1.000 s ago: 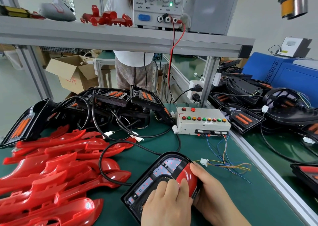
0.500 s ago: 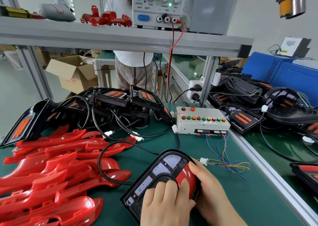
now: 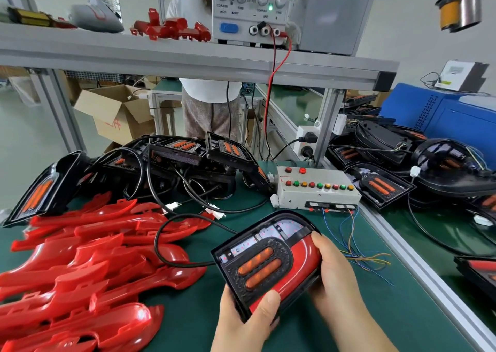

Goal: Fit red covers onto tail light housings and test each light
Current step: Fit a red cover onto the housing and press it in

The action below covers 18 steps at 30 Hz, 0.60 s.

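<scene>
A black tail light housing (image 3: 257, 265) with two orange bars sits tilted up above the green mat, with a red cover (image 3: 306, 257) curving round its right and lower edge. My left hand (image 3: 252, 322) grips the housing's bottom corner, thumb on the red cover. My right hand (image 3: 335, 274) wraps round the right side, fingers curled over the cover. A black cable (image 3: 166, 244) runs from the housing to the left. A pile of loose red covers (image 3: 80, 257) lies at the left.
A grey test box (image 3: 316, 190) with coloured buttons and loose wires stands behind the housing. Black housings (image 3: 182, 158) with cables crowd the back; more fill the right bench (image 3: 402, 180). A power supply (image 3: 252, 8) sits on the shelf. A person stands beyond the bench.
The housing has been lifted and tilted toward me. My left hand slid from pressing on its face down to the bottom corner, uncovering the orange bars. My right hand still holds the right side.
</scene>
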{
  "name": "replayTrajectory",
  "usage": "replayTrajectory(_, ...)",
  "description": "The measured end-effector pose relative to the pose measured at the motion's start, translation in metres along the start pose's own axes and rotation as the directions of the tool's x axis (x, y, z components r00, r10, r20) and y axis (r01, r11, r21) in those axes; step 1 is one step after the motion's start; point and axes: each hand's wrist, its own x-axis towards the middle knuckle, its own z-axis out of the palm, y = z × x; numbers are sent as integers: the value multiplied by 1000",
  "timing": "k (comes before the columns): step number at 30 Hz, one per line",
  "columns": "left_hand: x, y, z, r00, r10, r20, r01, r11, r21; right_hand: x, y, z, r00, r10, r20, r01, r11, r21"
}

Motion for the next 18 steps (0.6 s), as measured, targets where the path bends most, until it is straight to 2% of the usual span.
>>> replayTrajectory(2,1,-3,-8,992,-121,22,122,991,-56,2,2,2,1000,-27,8,27,999,-26)
replayTrajectory(5,1,-8,-15,973,-233,-4,231,966,-114,3,5,4,999,-40,7,40,998,-52)
replayTrajectory(8,-1,-6,-20,966,-256,25,256,956,-140,5,8,5,1000,-25,4,25,998,-64)
replayTrajectory(18,-5,-7,-16,959,-278,-58,255,933,-256,7,8,3,999,-26,21,28,998,-61)
